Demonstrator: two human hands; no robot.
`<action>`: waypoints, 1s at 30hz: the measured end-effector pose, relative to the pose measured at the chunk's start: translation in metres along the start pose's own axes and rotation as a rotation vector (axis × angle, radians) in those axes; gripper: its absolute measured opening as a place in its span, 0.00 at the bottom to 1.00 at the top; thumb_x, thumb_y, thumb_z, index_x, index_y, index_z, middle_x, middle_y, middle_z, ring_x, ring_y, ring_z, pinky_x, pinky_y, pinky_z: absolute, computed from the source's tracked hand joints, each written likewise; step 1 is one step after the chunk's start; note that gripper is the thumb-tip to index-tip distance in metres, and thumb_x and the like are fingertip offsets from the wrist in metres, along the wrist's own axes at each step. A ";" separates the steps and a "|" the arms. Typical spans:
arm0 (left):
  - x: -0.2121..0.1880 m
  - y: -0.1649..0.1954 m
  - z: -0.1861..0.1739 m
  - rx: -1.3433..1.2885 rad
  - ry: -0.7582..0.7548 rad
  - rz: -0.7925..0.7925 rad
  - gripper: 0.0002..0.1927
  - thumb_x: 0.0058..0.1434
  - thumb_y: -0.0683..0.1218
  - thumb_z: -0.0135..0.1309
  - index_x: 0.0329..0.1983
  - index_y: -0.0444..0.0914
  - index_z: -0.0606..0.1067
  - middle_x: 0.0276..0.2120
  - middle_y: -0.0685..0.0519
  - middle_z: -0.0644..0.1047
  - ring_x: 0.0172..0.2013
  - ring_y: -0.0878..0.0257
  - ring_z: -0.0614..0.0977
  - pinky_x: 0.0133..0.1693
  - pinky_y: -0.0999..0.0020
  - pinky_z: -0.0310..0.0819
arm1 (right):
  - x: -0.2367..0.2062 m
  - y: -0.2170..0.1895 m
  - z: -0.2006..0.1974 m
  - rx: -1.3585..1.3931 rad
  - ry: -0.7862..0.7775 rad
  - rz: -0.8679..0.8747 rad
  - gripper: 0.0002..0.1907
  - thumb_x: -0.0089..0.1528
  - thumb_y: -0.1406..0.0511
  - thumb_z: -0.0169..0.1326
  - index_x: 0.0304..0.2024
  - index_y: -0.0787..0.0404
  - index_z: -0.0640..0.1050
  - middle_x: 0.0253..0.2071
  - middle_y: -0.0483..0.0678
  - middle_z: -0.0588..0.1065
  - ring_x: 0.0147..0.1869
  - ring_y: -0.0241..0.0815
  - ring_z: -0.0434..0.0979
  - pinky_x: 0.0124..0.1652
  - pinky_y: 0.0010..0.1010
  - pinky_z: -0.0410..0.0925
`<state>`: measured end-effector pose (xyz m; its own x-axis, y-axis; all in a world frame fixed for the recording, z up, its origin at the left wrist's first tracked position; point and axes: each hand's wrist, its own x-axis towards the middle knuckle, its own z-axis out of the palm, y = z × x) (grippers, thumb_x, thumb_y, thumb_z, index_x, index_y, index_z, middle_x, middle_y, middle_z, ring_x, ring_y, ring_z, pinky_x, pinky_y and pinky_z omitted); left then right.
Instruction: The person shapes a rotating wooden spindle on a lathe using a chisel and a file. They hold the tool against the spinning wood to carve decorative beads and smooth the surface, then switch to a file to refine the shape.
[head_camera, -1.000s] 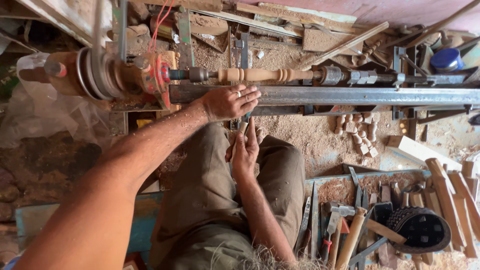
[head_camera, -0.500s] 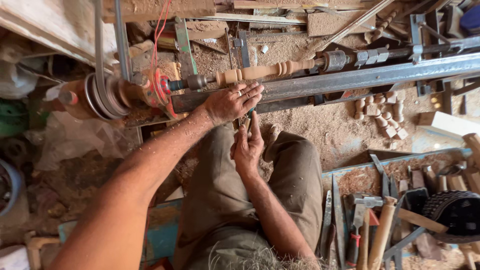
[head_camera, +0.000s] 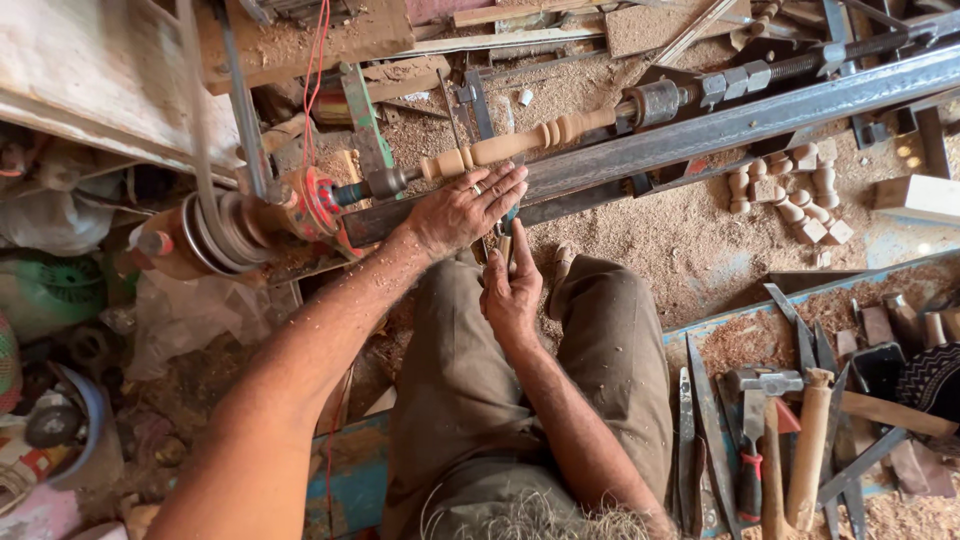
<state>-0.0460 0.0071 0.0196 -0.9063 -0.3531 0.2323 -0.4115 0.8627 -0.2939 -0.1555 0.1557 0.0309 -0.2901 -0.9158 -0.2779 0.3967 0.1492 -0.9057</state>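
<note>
We see a turned wooden spindle (head_camera: 520, 143) mounted on the lathe (head_camera: 700, 125), long axis running left-near to right-far, our left hand (head_camera: 465, 208) spread flat just near it, right hand (head_camera: 512, 290) gripping a chisel (head_camera: 505, 240) pointing far, hammers (head_camera: 765, 430) lying near right.

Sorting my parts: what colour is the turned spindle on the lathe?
Pale tan bare wood; the spindle shows in the head view.

Sawdust-strewn floor (head_camera: 690, 235), blue wooden tray (head_camera: 352, 470), cluttered daylit workshop.
</note>
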 end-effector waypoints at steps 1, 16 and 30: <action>0.001 0.001 -0.001 0.010 -0.013 0.002 0.26 0.74 0.47 0.41 0.74 0.39 0.63 0.74 0.52 0.62 0.72 0.61 0.65 0.74 0.60 0.48 | 0.001 0.000 -0.001 -0.009 0.005 0.008 0.33 0.71 0.67 0.48 0.77 0.60 0.55 0.19 0.35 0.64 0.17 0.24 0.56 0.16 0.20 0.55; 0.008 0.006 -0.002 0.177 -0.100 -0.001 0.30 0.74 0.47 0.40 0.79 0.42 0.53 0.77 0.56 0.55 0.75 0.64 0.57 0.74 0.63 0.40 | 0.008 0.002 -0.006 -0.043 0.013 -0.058 0.33 0.72 0.67 0.47 0.78 0.60 0.53 0.19 0.36 0.65 0.17 0.24 0.59 0.16 0.21 0.57; 0.024 0.006 -0.018 -0.111 -0.114 0.179 0.40 0.66 0.35 0.46 0.80 0.42 0.48 0.78 0.52 0.52 0.76 0.62 0.54 0.75 0.62 0.33 | -0.013 -0.015 -0.042 -0.187 0.008 -0.032 0.35 0.70 0.68 0.48 0.77 0.55 0.53 0.23 0.37 0.68 0.21 0.25 0.63 0.18 0.20 0.59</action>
<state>-0.0682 0.0100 0.0405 -0.9715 -0.2241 0.0774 -0.2358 0.9475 -0.2161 -0.1938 0.1809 0.0347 -0.3067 -0.9184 -0.2501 0.2186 0.1878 -0.9576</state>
